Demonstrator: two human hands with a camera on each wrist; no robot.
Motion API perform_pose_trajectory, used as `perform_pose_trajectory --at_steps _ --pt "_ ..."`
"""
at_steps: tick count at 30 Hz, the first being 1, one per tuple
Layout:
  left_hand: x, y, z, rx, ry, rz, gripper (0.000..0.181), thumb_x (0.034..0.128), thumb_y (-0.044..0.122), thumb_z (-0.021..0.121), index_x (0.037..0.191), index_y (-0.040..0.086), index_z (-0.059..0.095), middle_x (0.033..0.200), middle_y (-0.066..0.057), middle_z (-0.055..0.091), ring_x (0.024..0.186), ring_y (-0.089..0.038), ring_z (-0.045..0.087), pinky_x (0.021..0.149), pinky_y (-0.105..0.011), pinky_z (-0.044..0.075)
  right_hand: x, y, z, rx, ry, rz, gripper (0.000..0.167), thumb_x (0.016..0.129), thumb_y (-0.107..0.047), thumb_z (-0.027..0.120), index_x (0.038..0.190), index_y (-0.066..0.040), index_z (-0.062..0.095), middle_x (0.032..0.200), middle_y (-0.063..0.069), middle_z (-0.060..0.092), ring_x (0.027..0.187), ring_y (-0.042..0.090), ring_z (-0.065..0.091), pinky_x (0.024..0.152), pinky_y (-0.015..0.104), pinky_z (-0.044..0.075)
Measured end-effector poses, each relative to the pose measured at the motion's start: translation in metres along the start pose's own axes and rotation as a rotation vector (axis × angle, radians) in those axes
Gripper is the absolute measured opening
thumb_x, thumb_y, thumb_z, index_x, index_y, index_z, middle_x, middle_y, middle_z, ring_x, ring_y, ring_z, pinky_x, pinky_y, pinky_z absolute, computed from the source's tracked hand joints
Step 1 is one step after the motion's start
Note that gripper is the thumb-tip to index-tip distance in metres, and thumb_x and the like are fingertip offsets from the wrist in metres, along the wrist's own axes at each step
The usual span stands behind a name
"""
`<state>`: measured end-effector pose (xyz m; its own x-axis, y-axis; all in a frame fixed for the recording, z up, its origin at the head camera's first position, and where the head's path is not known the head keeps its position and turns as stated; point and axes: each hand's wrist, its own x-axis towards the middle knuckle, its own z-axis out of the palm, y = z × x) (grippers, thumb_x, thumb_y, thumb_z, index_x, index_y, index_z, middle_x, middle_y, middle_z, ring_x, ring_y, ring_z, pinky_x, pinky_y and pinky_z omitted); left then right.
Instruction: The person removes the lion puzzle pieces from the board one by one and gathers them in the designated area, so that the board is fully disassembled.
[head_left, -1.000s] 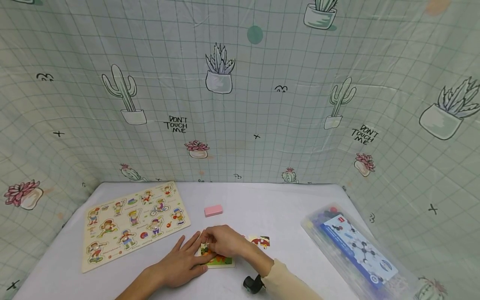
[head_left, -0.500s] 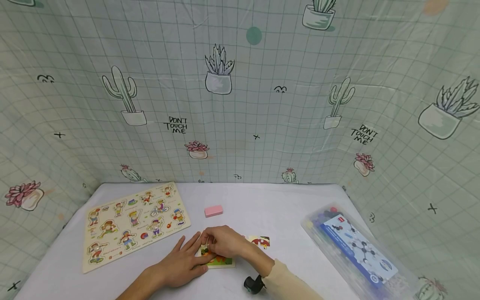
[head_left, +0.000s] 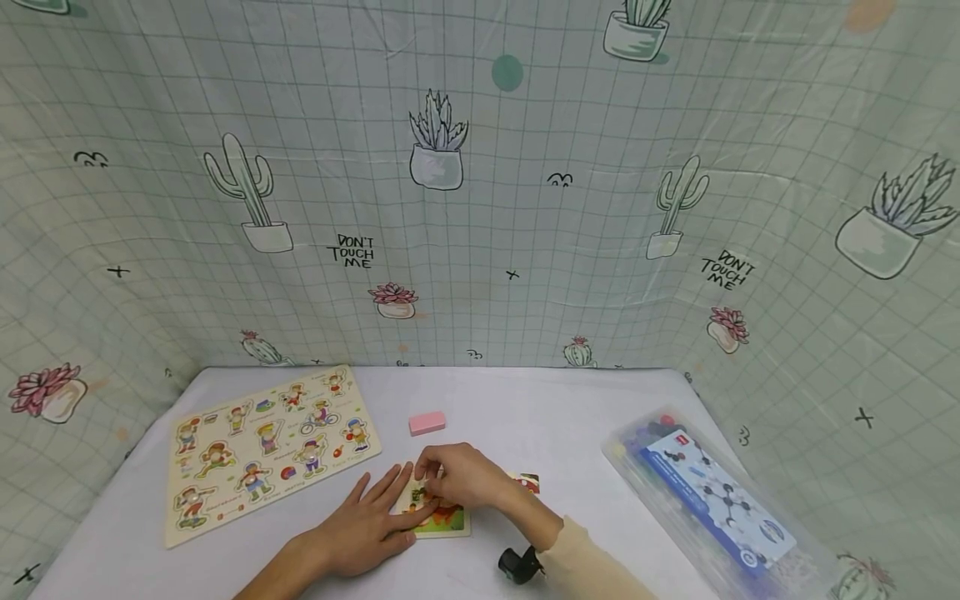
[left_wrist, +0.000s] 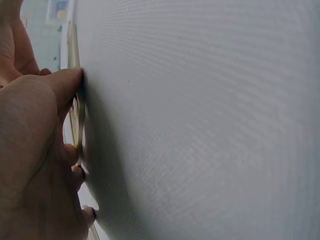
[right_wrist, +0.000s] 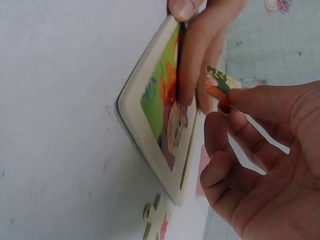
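We see the left hand lying spread and released at the left side of a small puzzle tray, gripping nothing. One of its fingers reaches across the picture in the tray, and its thumb touches the near edge. The right hand is grasping a puzzle piece, pinched between thumb and finger. In the right wrist view we find this piece tilted and raised off the tray, just beside the left hand's fingers; in the head view the right hand hides most of it. The tray sits flat on the white desk, in front of the person, with a pale rim around a green and orange picture. Near one corner of it lies a loose piece with a rounded knob and some red on it.

Beyond the hands we see a pink block on the desk. To the left lies a large board printed with small figures at play. Well apart on the right is a clear plastic box with a blue and white label. A small black object shows beside the cream sleeve, and behind the desk hangs a checked cloth printed with potted cacti.
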<state>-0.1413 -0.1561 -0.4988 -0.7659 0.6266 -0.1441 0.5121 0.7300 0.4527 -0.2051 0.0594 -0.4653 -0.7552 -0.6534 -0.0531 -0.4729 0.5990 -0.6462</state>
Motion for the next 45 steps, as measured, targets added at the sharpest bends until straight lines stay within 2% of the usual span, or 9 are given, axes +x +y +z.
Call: perform_pose_trajectory --at_steps 7,13,23,33,39,45 --pt "0.000 0.004 -0.004 0.024 -0.016 -0.013 0.049 0.1049 0.051 0.042 0.152 0.039 0.044 0.168 -0.018 0.009 0.154 -0.040 0.010 0.113 -0.072 0.009 -0.010 0.012 -0.016 0.041 0.030 0.034 0.011 0.090 -0.008 0.070 0.096 -0.017 0.069 0.082 -0.013 0.061 0.069 0.001 0.055 0.063 0.020 0.047" --pt "-0.002 0.008 -0.006 0.031 -0.021 -0.024 0.049 0.1050 0.050 0.043 0.152 0.038 0.044 0.168 -0.018 0.008 0.154 -0.039 0.010 0.114 -0.071 0.010 -0.020 0.025 -0.026 0.077 0.034 0.054 0.010 0.088 -0.009 0.073 0.089 -0.017 0.068 0.078 -0.011 0.062 0.063 0.003 0.056 0.056 0.022 0.048" --pt "0.001 -0.005 0.006 0.013 0.024 0.014 0.049 0.1047 0.055 0.038 0.152 0.044 0.040 0.168 -0.018 0.008 0.154 -0.040 0.009 0.113 -0.072 0.008 -0.039 0.042 -0.037 0.072 0.014 0.094 0.011 0.086 -0.006 0.071 0.085 -0.017 0.070 0.074 -0.011 0.063 0.064 0.004 0.056 0.060 0.023 0.045" --pt "0.000 0.002 -0.002 -0.001 0.002 0.005 0.049 0.1055 0.050 0.041 0.153 0.039 0.042 0.168 -0.019 0.008 0.153 -0.041 0.009 0.114 -0.072 0.007 -0.049 0.050 -0.034 0.129 -0.030 0.151 0.008 0.087 -0.005 0.073 0.085 -0.012 0.070 0.071 -0.007 0.065 0.062 0.012 0.064 0.057 0.023 0.047" --pt "-0.001 0.005 -0.005 0.021 -0.005 -0.016 0.049 0.1052 0.050 0.042 0.153 0.038 0.043 0.168 -0.017 0.007 0.154 -0.039 0.009 0.115 -0.070 0.008 -0.051 0.050 -0.032 0.109 -0.035 0.166 0.006 0.086 -0.007 0.075 0.085 -0.010 0.071 0.069 -0.007 0.063 0.062 0.009 0.059 0.060 0.023 0.045" --pt "-0.002 0.006 -0.004 0.015 -0.015 -0.019 0.049 0.1049 0.051 0.043 0.153 0.038 0.043 0.168 -0.017 0.008 0.154 -0.039 0.009 0.115 -0.070 0.007 -0.053 0.051 -0.028 0.090 -0.024 0.169 0.012 0.085 -0.005 0.077 0.081 -0.014 0.069 0.068 -0.007 0.063 0.062 0.007 0.054 0.058 0.023 0.043"
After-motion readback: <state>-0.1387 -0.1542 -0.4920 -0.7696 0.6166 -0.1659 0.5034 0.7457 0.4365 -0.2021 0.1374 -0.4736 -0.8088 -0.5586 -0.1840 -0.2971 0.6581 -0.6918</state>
